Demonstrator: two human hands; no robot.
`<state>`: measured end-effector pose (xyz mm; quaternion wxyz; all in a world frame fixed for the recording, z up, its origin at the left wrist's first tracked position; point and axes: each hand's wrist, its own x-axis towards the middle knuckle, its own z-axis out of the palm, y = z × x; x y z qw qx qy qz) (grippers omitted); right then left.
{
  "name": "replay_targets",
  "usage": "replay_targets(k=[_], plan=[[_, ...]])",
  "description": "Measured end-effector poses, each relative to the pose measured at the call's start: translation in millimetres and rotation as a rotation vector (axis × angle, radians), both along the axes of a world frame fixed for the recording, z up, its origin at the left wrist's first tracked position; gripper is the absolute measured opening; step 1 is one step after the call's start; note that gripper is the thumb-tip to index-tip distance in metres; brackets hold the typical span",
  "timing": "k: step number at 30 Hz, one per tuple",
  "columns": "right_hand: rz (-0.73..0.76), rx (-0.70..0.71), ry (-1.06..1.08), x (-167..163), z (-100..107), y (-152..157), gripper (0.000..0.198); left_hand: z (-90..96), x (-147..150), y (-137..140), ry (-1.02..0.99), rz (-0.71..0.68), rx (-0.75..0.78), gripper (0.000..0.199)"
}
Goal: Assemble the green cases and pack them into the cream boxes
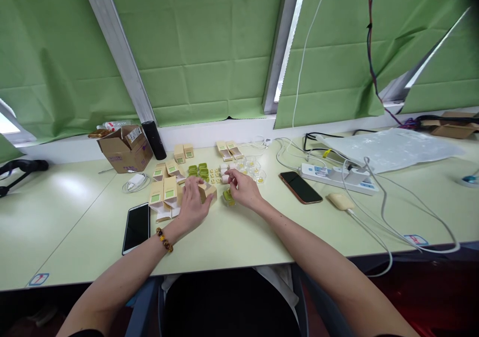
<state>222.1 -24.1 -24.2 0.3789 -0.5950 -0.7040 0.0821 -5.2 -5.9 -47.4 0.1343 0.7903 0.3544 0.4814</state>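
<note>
My left hand (pixel 194 205), with a beaded bracelet at its wrist, is closed around a small tan cardboard box (pixel 211 189). Just right of it, my right hand (pixel 243 185) has thumb and fingers pinched together beside short white rolls (pixel 223 167); whatever is between the fingertips is too small to make out. Under the right fingers stands a small green container with a clear body (pixel 228 197). Open tan boxes (pixel 170 191) with green labels stand left of my left hand. Behind the hands lie green lids (pixel 198 170), small yellowish pieces (pixel 214 175) and clear cups (pixel 251 166).
A dark-screened phone (pixel 136 228) lies left, another phone (pixel 300 187) right. Further right are a power strip (pixel 339 178), a cream charger (pixel 340 201) and loose white cables. A brown carton (pixel 126 150) and a black cylinder (pixel 154 140) stand at the back left.
</note>
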Motion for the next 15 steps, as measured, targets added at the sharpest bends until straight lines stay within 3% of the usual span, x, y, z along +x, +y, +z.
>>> replay_targets(k=[6,11,15], plan=[[-0.001,-0.018,-0.019,3,2,-1,0.051,0.6,-4,5,-0.131,-0.225,-0.204,0.073],[0.032,-0.121,-0.073,13,10,1,0.059,5.9,-9,5,-0.163,-0.111,-0.149,0.071],[0.074,-0.202,-0.095,21,14,2,0.063,8.1,-9,3,-0.101,-0.155,-0.141,0.072]])
